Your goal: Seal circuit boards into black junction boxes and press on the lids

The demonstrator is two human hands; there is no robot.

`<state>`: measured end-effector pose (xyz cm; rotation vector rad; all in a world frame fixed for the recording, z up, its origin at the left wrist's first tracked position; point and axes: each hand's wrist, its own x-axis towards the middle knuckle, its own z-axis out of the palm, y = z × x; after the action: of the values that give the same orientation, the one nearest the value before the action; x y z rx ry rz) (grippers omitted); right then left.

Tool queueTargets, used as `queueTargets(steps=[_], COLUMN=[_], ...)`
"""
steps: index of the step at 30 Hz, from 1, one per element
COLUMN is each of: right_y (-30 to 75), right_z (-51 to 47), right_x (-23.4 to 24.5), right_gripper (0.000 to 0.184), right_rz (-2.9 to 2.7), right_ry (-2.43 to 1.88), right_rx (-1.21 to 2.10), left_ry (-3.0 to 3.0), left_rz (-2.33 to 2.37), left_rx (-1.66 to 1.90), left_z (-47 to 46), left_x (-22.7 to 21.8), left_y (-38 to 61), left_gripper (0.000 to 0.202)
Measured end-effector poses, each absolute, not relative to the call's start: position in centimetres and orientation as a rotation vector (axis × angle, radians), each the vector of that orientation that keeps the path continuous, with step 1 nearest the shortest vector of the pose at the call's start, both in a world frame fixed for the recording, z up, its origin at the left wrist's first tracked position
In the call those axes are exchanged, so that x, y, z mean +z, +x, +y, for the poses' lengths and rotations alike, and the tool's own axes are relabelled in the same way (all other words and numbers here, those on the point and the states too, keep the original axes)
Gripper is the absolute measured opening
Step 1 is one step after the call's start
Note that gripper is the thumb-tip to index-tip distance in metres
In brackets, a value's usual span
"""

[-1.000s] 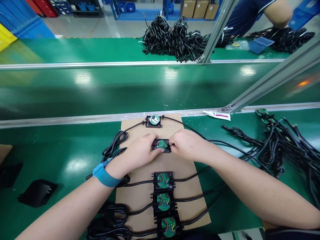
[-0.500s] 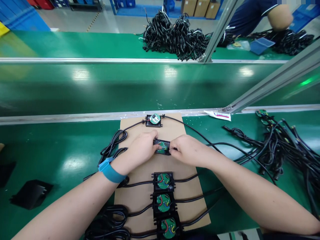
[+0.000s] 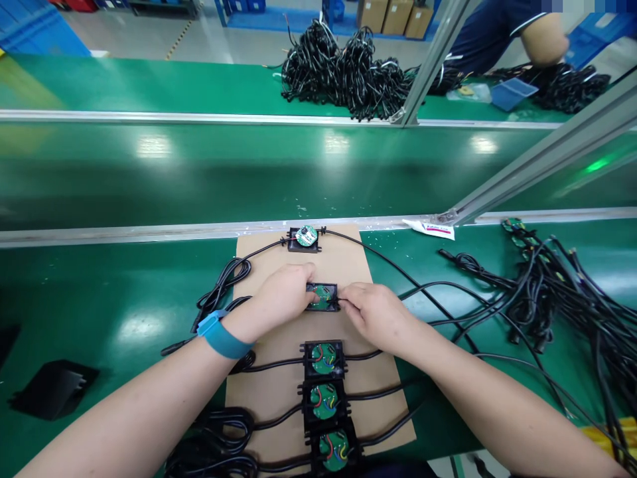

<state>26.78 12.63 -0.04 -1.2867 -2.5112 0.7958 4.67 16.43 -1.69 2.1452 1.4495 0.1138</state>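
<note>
My left hand grips the left end of a small black plastic housing, its thumb on the round green circuit board inside. At the housing's right end, my right hand pinches the black cable where it enters. The cable is mostly hidden by the fingers. Below, in a column, lie three more black housings with green boards, coloured wires and cables out both sides. Farther up sits another housing with a board resting tilted on it. A blue wrist strap circles my left wrist.
Brown cardboard lies under the housings on the green table. Coiled cables are at left, a cable heap at right. A white tube lies by the metal rail. Beyond are a cable pile and a person's arm.
My right hand has shifted slightly right and down, and its fingers are now at the cable by the housing's end. The housing lies straighter. My left hand keeps its hold.
</note>
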Motion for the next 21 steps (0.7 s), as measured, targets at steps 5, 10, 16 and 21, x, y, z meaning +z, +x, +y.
queueTargets(steps=[5, 10, 16, 21], right_y=[26.8, 26.1, 25.7, 24.9], right_z=[11.4, 11.5, 12.7, 12.0], right_x=[-1.6, -0.9, 0.0, 0.1], right_gripper=[0.024, 0.021, 0.019, 0.019], right_rz=[-2.656, -2.808, -2.972, -3.104], right_ry=[-1.375, -1.432, -1.392, -1.376], right_rx=[0.49, 0.368, 0.303, 0.224], left_ry=[2.183, 2.209, 2.204, 2.204], left_rz=[1.425, 1.428, 1.429, 1.434], left_rx=[0.077, -0.02, -0.012, 0.001], left_z=[16.4, 16.3, 16.2, 16.0], left_x=[-1.0, -0.4, -0.3, 0.0], left_y=[4.8, 4.9, 5.0, 5.1], left_gripper=[0.032, 0.023, 0.019, 0.013])
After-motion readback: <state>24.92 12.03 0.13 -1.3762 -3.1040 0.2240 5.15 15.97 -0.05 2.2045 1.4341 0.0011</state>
